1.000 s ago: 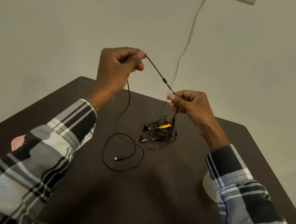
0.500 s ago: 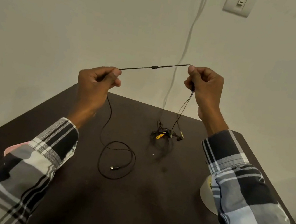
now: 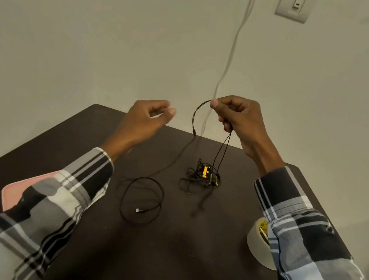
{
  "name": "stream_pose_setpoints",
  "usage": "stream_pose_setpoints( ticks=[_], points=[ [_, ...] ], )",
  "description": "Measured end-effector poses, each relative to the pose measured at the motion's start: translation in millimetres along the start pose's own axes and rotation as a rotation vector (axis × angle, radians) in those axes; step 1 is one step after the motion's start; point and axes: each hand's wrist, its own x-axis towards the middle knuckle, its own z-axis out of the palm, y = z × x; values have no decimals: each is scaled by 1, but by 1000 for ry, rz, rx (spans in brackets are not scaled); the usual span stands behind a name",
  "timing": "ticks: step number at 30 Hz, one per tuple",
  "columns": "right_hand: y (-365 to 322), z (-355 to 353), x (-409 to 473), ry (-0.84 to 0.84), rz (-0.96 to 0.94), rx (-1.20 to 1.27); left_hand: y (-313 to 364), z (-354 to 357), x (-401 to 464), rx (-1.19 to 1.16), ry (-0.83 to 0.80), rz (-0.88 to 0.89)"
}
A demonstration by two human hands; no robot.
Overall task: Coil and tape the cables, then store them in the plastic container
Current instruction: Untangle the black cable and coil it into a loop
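Arching out of the right hand (image 3: 236, 119), the thin black cable (image 3: 195, 119) curves up and over from a pinch between thumb and forefinger, then drops to the dark table (image 3: 183, 260), where its far end lies in a loose loop around a small plug (image 3: 139, 210). Two more strands hang from the same hand down to a tangle of black cables with yellow parts (image 3: 203, 174). The left hand (image 3: 144, 119) hovers beside the arch, fingers loosely curled, holding nothing. A tape roll (image 3: 259, 243) stands by the right sleeve; a pink flat object (image 3: 25, 189) shows under the left sleeve.
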Motion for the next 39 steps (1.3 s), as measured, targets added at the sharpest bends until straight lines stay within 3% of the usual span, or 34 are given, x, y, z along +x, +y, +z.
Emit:
stream_pose_setpoints(
  ticks=[5,13,18,29,35,39],
  points=[
    [3,8,-7,-112,6,-4,38,24,4,58,-199,234],
    [23,-3,-22,-102,85,34,51,20,14,-123,26,236],
    [47,-4,-33,-102,167,90,62,6,17,-115,185,310],
    [62,-18,-44,-67,226,16,62,-3,16,-153,279,368],
    [56,-32,-56,-139,252,-23,58,-2,15,-137,252,331],
    [45,-44,-63,-212,266,111,50,-3,14,-127,231,283]
  ],
)
